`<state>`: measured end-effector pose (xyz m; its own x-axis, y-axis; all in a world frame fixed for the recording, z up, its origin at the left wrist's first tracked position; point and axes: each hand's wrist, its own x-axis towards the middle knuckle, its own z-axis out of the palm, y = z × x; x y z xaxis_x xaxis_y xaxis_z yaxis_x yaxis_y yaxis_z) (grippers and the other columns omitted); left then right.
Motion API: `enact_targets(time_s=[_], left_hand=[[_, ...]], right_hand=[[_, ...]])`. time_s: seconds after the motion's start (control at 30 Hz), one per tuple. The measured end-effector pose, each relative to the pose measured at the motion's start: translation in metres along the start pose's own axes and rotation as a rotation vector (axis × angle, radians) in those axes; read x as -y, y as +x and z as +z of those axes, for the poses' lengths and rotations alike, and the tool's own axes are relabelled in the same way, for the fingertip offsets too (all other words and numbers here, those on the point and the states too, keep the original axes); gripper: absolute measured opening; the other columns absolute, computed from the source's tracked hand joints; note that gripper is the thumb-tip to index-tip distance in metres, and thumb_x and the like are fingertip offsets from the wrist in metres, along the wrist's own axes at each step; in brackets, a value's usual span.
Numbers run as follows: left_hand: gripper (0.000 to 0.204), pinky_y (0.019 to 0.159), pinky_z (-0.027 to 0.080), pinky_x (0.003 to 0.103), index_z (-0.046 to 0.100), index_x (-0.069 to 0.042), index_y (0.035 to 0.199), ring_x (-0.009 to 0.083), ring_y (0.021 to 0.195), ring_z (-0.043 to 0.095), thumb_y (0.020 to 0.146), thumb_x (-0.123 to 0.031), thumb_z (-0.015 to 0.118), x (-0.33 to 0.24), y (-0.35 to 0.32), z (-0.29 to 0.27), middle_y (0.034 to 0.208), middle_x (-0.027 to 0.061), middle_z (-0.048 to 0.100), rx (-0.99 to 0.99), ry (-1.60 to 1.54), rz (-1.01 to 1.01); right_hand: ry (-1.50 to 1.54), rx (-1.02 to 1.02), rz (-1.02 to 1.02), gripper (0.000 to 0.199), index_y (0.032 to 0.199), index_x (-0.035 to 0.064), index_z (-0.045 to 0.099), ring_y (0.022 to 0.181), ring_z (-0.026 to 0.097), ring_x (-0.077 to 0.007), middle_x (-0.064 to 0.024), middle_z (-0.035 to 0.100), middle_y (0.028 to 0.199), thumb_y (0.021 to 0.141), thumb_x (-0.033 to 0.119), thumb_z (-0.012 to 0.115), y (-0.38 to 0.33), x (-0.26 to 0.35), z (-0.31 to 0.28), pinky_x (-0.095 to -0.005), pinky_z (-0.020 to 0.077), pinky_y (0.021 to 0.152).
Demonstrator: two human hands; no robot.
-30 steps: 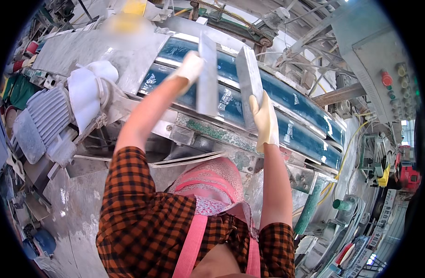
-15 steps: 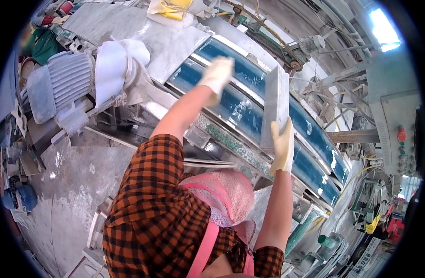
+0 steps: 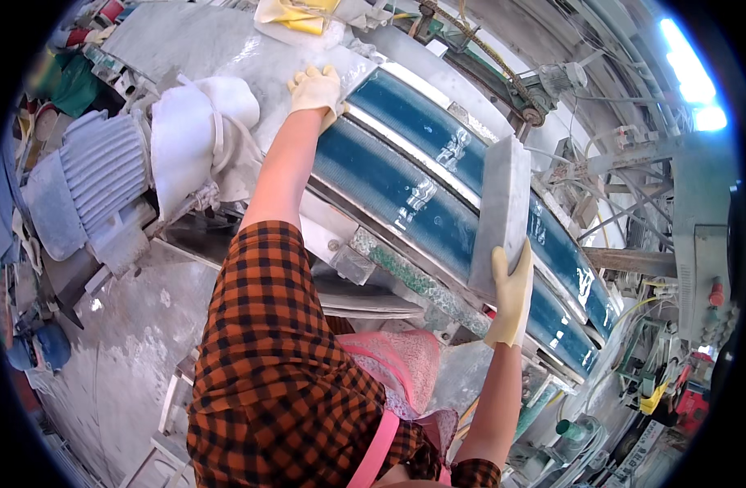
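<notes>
At far left, locate the blue rounded container (image 3: 52,346); its contents cannot be discerned. Next is the finned grey motor (image 3: 109,175). Your gloved left hand (image 3: 314,89) is released, fingers spread at the right end of the pale slab (image 3: 186,41). The grey block (image 3: 503,203) lies across the blue belts (image 3: 389,175); your gloved right hand (image 3: 513,289) grasps its near end. At lower right, a white strip (image 3: 645,450) carries dark printed characters.

- Motor (image 3: 100,179), large, grey, ribbed: left of frame.
- Cloth (image 3: 182,146), white, draped: beside the motor.
- Container (image 3: 52,346), blue, rounded: lower left.
- Bundle (image 3: 304,15), yellow and white: top, left of centre.
- Cabinet (image 3: 698,220), grey-green, red button (image 3: 716,294): right edge.
</notes>
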<state>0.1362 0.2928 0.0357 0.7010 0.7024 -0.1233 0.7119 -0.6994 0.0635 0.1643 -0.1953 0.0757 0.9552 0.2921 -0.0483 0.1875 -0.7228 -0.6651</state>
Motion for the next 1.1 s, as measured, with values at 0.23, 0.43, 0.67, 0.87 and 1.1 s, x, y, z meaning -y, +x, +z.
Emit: enact_targets(time_s=[0.23,0.43,0.67,0.87,1.1], left_hand=[[0.035,0.095,0.053,0.054,0.057,0.002,0.125,0.0441,0.113,0.069,0.102,-0.022,0.047,0.016,0.02,0.005,0.111,0.037,0.069,0.022,-0.178,0.111],[0.032,0.076,0.055,0.043,0.068,-0.002,0.115,0.03,0.084,0.069,0.097,-0.021,0.051,-0.007,-0.006,-0.042,0.095,0.018,0.072,0.063,-0.547,0.456],[0.02,0.079,0.055,0.047,0.066,0.001,0.102,0.0382,0.087,0.068,0.092,-0.015,0.062,-0.189,-0.118,0.029,0.094,0.0244,0.07,-0.052,-1.197,0.353],[0.026,0.087,0.051,0.046,0.059,0.002,0.108,0.0379,0.097,0.066,0.1,-0.023,0.056,-0.253,-0.175,0.025,0.105,0.025,0.067,0.178,-1.251,0.205],[0.039,0.077,0.06,0.043,0.056,-0.004,0.138,0.0409,0.093,0.072,0.1,-0.011,0.052,-0.247,-0.149,-0.009,0.115,0.0237,0.071,0.216,-0.634,0.732]], right_hand=[[-0.006,0.015,0.005,0.084,0.154,-0.0081,0.039,0.144,0.046,-0.0369,-0.0297,0.048,0.152,0.095,0.043,0.07,0.002,0.008,0.001,-0.0408,0.0336,0.119],[-0.071,-0.058,-0.113,0.078,0.15,-0.0086,0.043,0.137,0.051,-0.0442,-0.0341,0.053,0.145,0.097,0.042,0.067,0.003,-0.005,0.004,-0.0448,0.0404,0.114],[0.058,-0.05,-0.048,0.077,0.153,-0.0086,0.038,0.145,0.044,-0.0369,-0.0291,0.046,0.154,0.102,0.042,0.065,0.001,-0.012,-0.001,-0.0405,0.0323,0.121],[0.154,-0.023,0.061,0.073,0.155,-0.0047,0.038,0.145,0.044,-0.0318,-0.0236,0.046,0.156,0.103,0.037,0.066,-0.009,0.011,-0.004,-0.0384,0.0334,0.119],[-0.044,0.033,0.04,0.096,0.157,-0.0043,0.034,0.143,0.046,-0.0384,-0.0287,0.044,0.156,0.086,0.037,0.082,0.008,-0.012,0.003,-0.0394,0.0379,0.117]])
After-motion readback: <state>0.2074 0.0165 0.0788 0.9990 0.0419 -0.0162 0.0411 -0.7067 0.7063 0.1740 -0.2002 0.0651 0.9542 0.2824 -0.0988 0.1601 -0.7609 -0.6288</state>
